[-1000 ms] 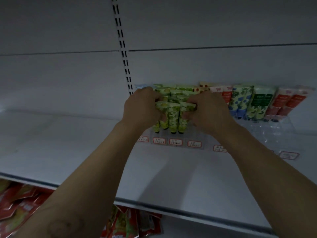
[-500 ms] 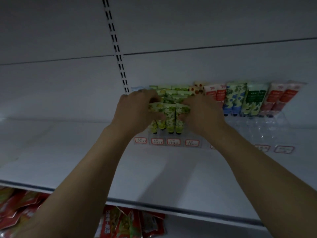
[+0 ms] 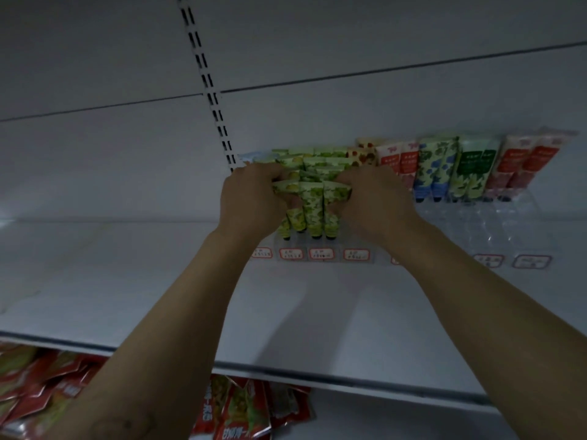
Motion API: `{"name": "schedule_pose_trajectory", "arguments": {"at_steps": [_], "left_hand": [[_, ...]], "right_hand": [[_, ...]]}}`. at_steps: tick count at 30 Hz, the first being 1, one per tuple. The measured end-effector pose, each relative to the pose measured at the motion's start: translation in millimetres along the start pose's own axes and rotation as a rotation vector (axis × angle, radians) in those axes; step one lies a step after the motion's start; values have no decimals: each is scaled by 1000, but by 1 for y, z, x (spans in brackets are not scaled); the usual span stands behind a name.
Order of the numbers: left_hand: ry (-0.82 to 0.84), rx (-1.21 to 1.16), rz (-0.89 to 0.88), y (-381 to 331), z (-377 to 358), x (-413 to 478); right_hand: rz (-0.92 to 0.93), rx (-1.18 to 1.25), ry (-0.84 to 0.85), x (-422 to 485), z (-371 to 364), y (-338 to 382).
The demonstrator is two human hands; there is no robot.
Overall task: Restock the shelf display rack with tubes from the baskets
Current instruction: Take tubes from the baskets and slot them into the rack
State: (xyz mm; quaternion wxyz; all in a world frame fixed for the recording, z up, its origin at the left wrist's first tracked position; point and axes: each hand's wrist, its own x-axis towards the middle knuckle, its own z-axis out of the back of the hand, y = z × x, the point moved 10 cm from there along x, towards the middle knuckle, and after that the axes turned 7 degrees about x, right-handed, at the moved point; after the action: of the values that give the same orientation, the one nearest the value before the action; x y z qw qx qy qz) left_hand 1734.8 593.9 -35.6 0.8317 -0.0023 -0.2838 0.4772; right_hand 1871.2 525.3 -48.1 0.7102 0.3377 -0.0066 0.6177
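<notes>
1. The left hand and right hand meet at the centre of the frame. Their fingers curl in from either side and grip a bunch of green tubes between them.
2. The green tubes stand caps down in the left part of the clear display rack, at the back of the white shelf.
3. Right of the hands, the rack holds red tubes, blue-flowered tubes, dark green tubes and pinkish-red tubes.
4. Price labels line the rack's front edge.
5. Red packets lie below the shelf, at the bottom left of the frame.
</notes>
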Motion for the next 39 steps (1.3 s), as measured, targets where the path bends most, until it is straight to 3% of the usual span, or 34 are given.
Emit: {"name": "schedule_pose_trajectory", "arguments": {"at_steps": [9,15,18,22,32,36,39], "left_hand": [[-10,54,-7,-2,-4,-3],[18,198,-112,-11,-1,-18],[-22,241,-177,-13,16,-37],[-48,300,-170,-7,51,-70],[171,189,-464,-47,16,-221],[271,189,-402,-27,-24,-267],[470,162,-263,-4,-65,-311]], "right_hand": [[-34,-14,-6,1,-2,-1],[-51,66,-31,-30,-3,-5],[-40,82,-76,-51,20,-7],[28,-3,-5,-81,41,12],[228,-185,407,-202,-1,85],[203,-222,556,-250,-33,71],[139,-324,802,-299,-85,35]]}}
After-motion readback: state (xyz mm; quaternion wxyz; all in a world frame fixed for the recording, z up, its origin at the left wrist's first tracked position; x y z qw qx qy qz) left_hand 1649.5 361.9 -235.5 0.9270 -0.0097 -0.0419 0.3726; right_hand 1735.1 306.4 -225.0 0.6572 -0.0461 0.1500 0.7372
